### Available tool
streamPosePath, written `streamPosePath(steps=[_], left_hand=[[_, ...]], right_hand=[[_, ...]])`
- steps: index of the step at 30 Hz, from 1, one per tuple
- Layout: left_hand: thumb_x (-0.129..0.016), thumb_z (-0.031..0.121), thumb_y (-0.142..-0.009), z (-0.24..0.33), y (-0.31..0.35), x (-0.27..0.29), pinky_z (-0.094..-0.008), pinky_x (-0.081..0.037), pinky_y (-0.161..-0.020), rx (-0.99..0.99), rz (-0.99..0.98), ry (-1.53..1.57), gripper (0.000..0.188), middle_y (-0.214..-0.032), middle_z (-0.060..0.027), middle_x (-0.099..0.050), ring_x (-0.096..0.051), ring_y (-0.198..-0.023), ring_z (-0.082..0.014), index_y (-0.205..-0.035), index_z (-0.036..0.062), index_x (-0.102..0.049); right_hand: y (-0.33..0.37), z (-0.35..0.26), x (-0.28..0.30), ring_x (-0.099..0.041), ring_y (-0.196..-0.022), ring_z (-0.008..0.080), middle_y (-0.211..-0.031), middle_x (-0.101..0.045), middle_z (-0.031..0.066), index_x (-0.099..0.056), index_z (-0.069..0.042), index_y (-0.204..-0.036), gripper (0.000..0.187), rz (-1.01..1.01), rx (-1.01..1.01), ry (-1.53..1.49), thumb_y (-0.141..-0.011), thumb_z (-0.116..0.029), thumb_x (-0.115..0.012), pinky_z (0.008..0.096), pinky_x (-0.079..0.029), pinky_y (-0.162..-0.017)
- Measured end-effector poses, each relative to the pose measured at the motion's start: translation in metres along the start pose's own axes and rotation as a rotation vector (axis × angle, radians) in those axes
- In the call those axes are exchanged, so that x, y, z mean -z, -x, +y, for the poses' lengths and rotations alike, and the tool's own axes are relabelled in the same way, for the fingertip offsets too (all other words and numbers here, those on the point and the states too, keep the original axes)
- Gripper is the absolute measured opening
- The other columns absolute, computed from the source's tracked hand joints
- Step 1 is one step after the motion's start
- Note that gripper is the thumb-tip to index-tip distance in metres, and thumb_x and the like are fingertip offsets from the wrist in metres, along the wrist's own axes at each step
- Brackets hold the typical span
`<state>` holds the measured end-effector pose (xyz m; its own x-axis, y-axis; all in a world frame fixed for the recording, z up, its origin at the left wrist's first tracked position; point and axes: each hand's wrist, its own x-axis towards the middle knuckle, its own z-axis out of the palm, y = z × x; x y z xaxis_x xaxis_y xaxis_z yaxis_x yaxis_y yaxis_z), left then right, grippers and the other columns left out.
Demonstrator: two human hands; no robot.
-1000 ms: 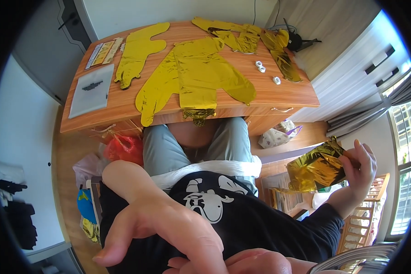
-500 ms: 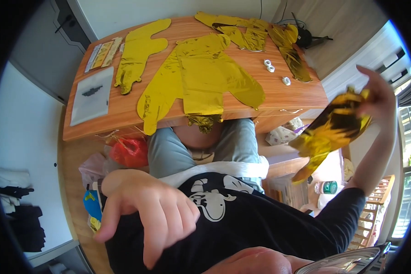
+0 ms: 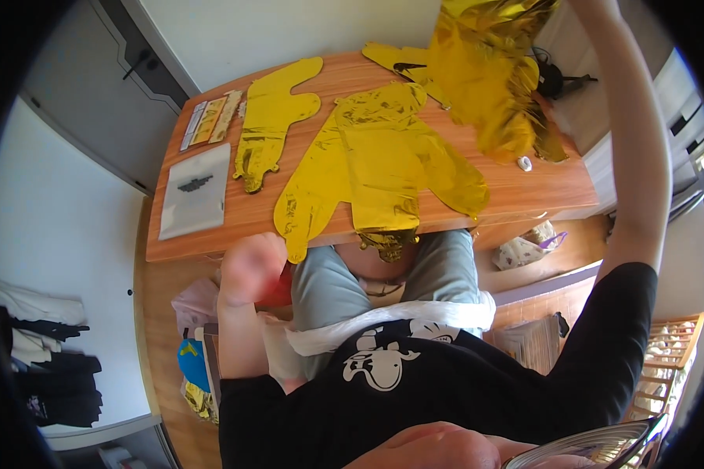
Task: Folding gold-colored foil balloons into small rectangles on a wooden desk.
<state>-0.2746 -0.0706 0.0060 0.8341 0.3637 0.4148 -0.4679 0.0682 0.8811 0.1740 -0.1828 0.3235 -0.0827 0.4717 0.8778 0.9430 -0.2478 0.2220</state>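
Raised near the table's near edge on the left, the person's left hand [image 3: 254, 270] is a rounded blur, and I cannot tell how its fingers are set. Over on the right, the bare right forearm [image 3: 641, 156] stretches up and far until the right hand passes out of sight, so I cannot tell whether that one is spread or pinching.

Largest is the brown wood-grain table [image 3: 250, 215]. Across its middle lies a broad, crinkled yellow-gold foil spread [image 3: 379, 168], with lobes splaying near-left and near-right and a middle panel whose bunched end hangs past the near edge.

Over the table's far right hangs a long, shiny, crumpled gold foil sheet [image 3: 485, 70], left of the right forearm and well apart from the left hand, to its far right. Its upper end also goes out of sight. Its long axis runs steeply downward, leaning slightly right, and the narrower lower end points toward the near right.

At the left, a lobed yellow foil shape [image 3: 272, 113] lies lengthwise from far right to near left. Left of that, a translucent whitish pouch [image 3: 192, 203] with a dark mark sits nearest, and a set of pale printed strips [image 3: 207, 121] just beyond. Smallest, a little white ring-like roll [image 3: 524, 163] rests just below the hanging sheet's tip.
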Motion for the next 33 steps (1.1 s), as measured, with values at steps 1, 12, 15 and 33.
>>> streamPosePath(steps=[1,12,15,33], left_hand=[[-0.070,0.058,-0.093,0.001,0.001,0.003,-0.0295,-0.034,-0.070,-0.005,-0.002,-0.006,0.051,-0.085,-0.0019,-0.051,-0.047,-0.077,-0.0151,-0.100,0.0081,-0.060],[-0.067,0.040,-0.098,-0.007,-0.017,0.021,-0.0279,-0.038,-0.075,0.132,0.049,-0.165,0.037,-0.089,-0.0035,-0.054,-0.050,-0.083,-0.0149,-0.106,0.0035,-0.063],[-0.064,0.033,-0.101,-0.008,-0.040,0.036,-0.0281,-0.043,-0.084,0.280,0.088,-0.354,0.033,-0.095,-0.0053,-0.060,-0.056,-0.091,-0.0153,-0.111,0.0022,-0.064],[-0.045,0.083,-0.092,-0.113,-0.214,0.064,-0.0488,-0.012,-0.130,0.529,-0.200,-1.762,0.105,-0.171,-0.0174,-0.022,-0.016,-0.160,-0.0337,-0.166,0.0120,-0.024]], right_hand=[[0.014,-0.012,-0.007,-0.066,-0.067,0.0313,-0.074,-0.067,0.0139,-0.067,-0.002,-0.092,0.025,0.024,0.036,-0.051,-0.090,-0.024,-0.079,0.0390,-0.054,-0.068],[0.215,-0.132,-0.110,-0.053,-0.061,0.0142,-0.067,-0.047,-0.0035,-0.048,-0.019,-0.074,0.025,0.013,0.724,-0.295,-0.073,-0.027,-0.072,0.0306,-0.042,-0.056],[0.251,-0.153,-0.110,-0.055,-0.062,0.0147,-0.068,-0.050,-0.0036,-0.050,-0.018,-0.076,0.028,-0.131,0.680,-0.359,-0.081,-0.034,-0.072,0.0309,-0.043,-0.057],[0.285,-0.095,-0.143,-0.062,-0.119,0.0314,-0.122,-0.070,0.0098,-0.074,-0.009,-0.112,0.025,-0.694,-0.112,-0.511,-0.092,-0.024,-0.070,0.0444,-0.050,-0.098]])
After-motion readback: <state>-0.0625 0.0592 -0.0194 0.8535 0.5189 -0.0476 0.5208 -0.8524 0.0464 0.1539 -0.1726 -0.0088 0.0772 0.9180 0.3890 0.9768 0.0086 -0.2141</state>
